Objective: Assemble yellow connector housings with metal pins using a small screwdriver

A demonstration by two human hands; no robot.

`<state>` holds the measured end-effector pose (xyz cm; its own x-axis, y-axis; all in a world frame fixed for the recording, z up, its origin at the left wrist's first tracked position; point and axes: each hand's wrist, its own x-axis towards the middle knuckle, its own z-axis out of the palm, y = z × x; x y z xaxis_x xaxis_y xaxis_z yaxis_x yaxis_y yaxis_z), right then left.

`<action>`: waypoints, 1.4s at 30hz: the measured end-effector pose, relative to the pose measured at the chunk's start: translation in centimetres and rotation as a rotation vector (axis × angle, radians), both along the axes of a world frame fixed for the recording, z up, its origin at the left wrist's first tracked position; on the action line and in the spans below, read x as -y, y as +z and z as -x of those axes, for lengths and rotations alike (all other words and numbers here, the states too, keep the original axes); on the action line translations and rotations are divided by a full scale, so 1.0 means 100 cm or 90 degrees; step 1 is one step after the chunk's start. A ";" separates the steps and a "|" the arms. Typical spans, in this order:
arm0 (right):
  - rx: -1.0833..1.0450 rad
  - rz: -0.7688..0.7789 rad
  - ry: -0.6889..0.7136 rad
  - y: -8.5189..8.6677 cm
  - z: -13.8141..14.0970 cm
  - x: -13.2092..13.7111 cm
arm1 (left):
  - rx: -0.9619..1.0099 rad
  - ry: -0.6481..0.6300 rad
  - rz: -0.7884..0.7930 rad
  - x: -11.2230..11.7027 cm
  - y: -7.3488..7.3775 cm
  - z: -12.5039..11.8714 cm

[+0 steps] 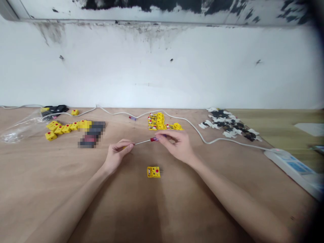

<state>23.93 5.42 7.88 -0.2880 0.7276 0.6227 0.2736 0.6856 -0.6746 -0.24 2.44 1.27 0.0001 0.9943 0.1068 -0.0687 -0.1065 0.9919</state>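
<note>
My right hand (176, 143) is closed around the handle of a screwdriver (143, 142) with a red and purple grip. Its thin metal shaft points left toward my left hand (117, 153). The fingers of that hand are pinched on a small yellow piece (125, 147), mostly hidden, at the screwdriver's tip. Below both hands, a yellow plug-like housing (153, 172) lies on the wooden table (136, 206); it has a red dot, an uncovered left end and metal pins on the right.
Yellow housings (66, 128) form a row at left, beside a blurred dark object (92, 135) and a clear plastic bag (20, 130). More yellow parts (159, 121) and a small screwdriver (132, 118) lie behind. Black and white pieces (227, 123), a white cable (192, 125) and a power strip (291, 165) are at right.
</note>
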 end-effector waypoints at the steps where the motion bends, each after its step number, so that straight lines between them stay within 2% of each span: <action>1: -0.011 -0.009 -0.007 0.001 0.001 0.001 | 0.054 -0.001 0.015 0.001 0.000 -0.002; 5: -0.036 -0.036 -0.021 0.004 0.003 0.005 | 0.200 -0.026 0.073 0.006 0.001 -0.008; 15: -0.010 -0.042 -0.030 0.000 0.003 0.007 | 0.447 -0.038 0.210 0.010 0.004 -0.015; 20: -0.015 -0.050 -0.026 0.000 0.004 0.007 | 0.439 -0.050 0.214 0.011 0.002 -0.016; 27: -0.020 -0.082 -0.028 -0.002 0.008 0.012 | 0.434 -0.027 0.205 0.013 0.000 -0.019; 34: -0.102 -0.008 -0.131 -0.013 0.023 0.029 | 0.452 0.003 0.201 0.015 0.000 -0.023; 36: -0.085 -0.035 -0.102 -0.018 0.025 0.032 | 0.437 0.002 0.198 0.014 0.000 -0.022; 39: -0.022 -0.129 -0.032 -0.027 0.024 0.031 | 0.417 -0.001 0.197 0.011 -0.001 -0.019; 42: 0.026 -0.216 -0.001 -0.038 0.023 0.029 | 0.466 -0.016 0.220 0.009 -0.001 -0.016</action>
<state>21.65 2.54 4.11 -0.3167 0.4814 0.8173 0.2968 0.8687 -0.3967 1.33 1.52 1.19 0.0727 0.9717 -0.2249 -0.7115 0.2086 0.6711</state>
